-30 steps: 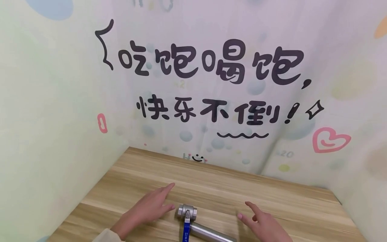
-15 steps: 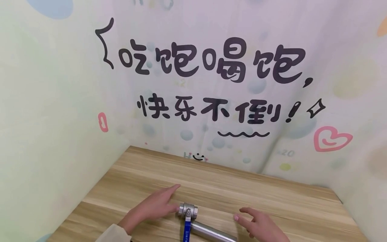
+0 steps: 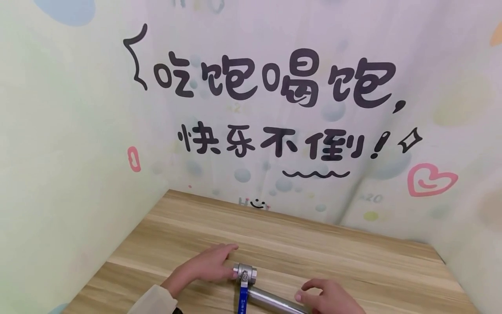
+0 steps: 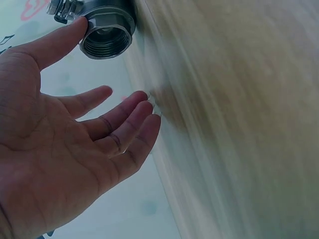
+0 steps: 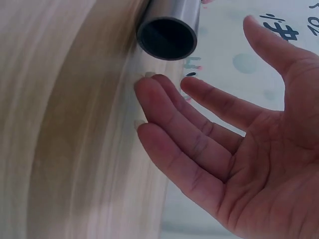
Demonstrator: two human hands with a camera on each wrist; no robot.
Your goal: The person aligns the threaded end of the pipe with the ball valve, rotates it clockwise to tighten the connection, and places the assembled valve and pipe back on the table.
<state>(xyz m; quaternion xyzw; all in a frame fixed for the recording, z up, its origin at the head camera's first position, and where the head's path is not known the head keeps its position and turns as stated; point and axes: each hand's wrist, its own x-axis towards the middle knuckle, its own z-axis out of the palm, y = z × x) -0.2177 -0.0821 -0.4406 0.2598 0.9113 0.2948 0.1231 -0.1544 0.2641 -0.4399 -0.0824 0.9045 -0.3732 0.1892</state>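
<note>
A steel ball valve with a blue lever handle lies on the wooden table. Beside it, a shiny metal pipe runs off toward the lower right. My left hand is at the valve's left end, its thumb tip right at the hex rim; in the left wrist view the threaded opening of the valve faces the palm and the other fingers are loosely bent. Around the pipe's far right end my right hand is spread, thumb and fingers apart; the right wrist view shows the hollow pipe end just beyond the fingertips.
The wood-grain table meets a printed cloth backdrop with black lettering at the back. More pale cloth walls the left and right sides. A light sleeve covers my left forearm.
My left hand has moved right until its thumb reaches the valve's end. My right hand has come left and down toward the pipe. The valve and pipe have stayed put.
</note>
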